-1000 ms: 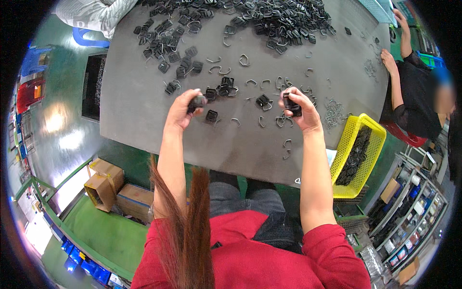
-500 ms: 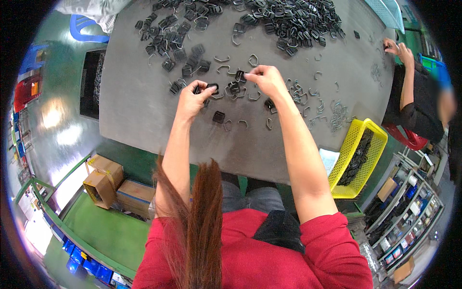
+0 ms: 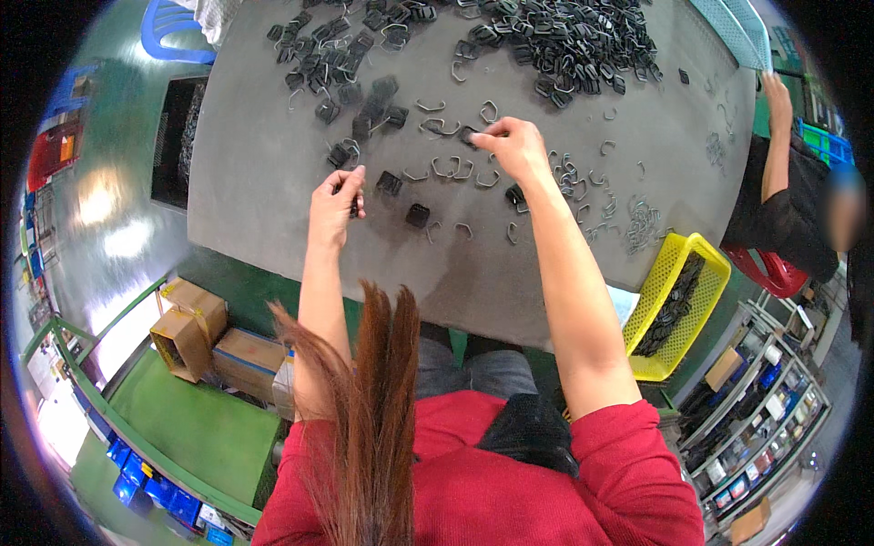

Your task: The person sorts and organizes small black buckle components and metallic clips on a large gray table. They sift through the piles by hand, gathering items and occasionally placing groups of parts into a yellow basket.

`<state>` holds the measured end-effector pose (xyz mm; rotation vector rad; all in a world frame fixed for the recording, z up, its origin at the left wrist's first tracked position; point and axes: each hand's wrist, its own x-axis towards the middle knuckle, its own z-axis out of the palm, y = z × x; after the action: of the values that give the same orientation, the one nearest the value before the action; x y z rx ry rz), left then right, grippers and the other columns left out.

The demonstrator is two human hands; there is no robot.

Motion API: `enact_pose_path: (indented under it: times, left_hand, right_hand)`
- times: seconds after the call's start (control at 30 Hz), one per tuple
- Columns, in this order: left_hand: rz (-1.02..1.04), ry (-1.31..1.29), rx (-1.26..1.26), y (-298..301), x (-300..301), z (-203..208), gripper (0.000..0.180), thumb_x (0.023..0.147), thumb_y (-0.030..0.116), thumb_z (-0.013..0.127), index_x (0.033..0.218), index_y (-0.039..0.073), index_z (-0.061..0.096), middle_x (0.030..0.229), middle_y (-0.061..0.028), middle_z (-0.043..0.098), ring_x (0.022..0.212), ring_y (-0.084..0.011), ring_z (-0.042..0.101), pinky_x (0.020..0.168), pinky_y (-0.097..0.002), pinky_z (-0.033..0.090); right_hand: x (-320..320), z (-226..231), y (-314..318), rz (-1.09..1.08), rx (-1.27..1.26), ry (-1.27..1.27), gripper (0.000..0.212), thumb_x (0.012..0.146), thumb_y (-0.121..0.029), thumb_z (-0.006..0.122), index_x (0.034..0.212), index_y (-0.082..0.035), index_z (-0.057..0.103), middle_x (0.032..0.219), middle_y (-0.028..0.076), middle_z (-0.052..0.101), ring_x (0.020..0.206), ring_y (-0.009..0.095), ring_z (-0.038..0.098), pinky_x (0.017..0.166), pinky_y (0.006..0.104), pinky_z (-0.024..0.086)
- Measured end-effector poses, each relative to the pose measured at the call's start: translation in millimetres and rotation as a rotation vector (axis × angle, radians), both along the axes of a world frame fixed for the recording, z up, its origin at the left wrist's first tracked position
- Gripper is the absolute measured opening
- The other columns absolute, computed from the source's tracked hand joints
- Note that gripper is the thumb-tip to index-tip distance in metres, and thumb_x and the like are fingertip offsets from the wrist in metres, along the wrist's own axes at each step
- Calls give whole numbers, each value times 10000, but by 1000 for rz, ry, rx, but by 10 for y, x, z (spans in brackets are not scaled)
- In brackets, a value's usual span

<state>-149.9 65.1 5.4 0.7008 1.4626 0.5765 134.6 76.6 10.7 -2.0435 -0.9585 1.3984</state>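
My right hand [image 3: 514,148] reaches over the grey table and pinches a small black plastic buckle piece [image 3: 468,136] between thumb and fingertips. Nearer to me on the left, my left hand [image 3: 335,205] is closed, with a dark plastic piece showing partly under the fingers; the rest of it is hidden. Between the hands lie bent metal wire hooks [image 3: 452,167] and a loose black piece [image 3: 389,183]. Another black piece [image 3: 418,215] lies closer to me. Just beyond my left hand is a black piece with a hook [image 3: 340,155].
A large heap of black pieces [image 3: 583,45] covers the table's far side, with a looser group [image 3: 319,59] left of it. Small wire parts [image 3: 643,214] lie at the right. A yellow basket [image 3: 674,305] holds dark parts. A co-worker's arm [image 3: 777,136] is at the right edge.
My left hand has drawn back toward me and left, away from the hooks. My right hand has shifted slightly right, still pinching a black piece. The co-worker's hand has moved off the table.
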Motion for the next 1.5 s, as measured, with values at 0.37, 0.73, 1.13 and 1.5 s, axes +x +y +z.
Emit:
enact_pose_path:
  times: [0.37,0.73,1.13,1.5]
  left_hand:
    - [-350,17,32,-106,242,-90,238,762,176,713,871,74,528,852,-52,595,653,-151,572,513,-285,435]
    - [-108,-272,42,-301,-5,47,214,810,252,672,881,70,583,781,-1,591,683,-131,598,504,-248,458]
    - [-454,258,335,-613,494,-82,239,726,192,731,846,46,586,619,-8,530,602,-107,514,531,-260,419]
    - [-197,-461,-184,-601,671,274,156,818,147,673,889,105,540,725,37,524,561,-17,419,423,-168,276]
  right_hand:
    - [281,332,-386,-250,24,835,169,831,-203,632,932,-79,578,827,-8,573,682,84,551,459,187,335]
    - [-821,-108,962,408,63,-549,372,706,-380,717,967,-119,672,1014,113,655,984,280,615,842,404,487]
    - [683,293,-320,36,-66,253,190,769,-232,669,852,-67,627,747,38,619,673,111,581,496,226,423]
    - [303,106,-725,459,-222,-725,538,704,-432,728,1028,-41,551,1009,158,643,926,305,633,776,404,507]
